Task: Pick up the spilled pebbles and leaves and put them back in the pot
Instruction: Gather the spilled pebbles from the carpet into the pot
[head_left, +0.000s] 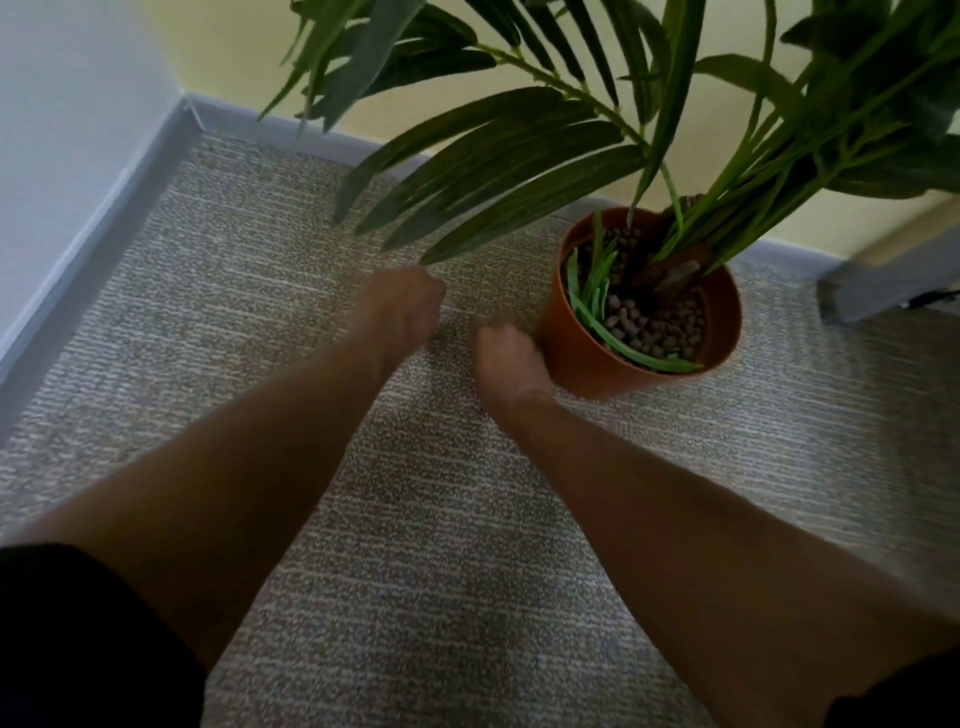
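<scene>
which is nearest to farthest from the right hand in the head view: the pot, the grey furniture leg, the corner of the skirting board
From the right hand:
1. The pot, just to its right, at the hand's edge; whether they touch is blurred.
2. The grey furniture leg, far right on the carpet.
3. The corner of the skirting board, far upper left where the walls meet.

Speckled carpet (415, 545) under orange pot (582, 358)
</scene>
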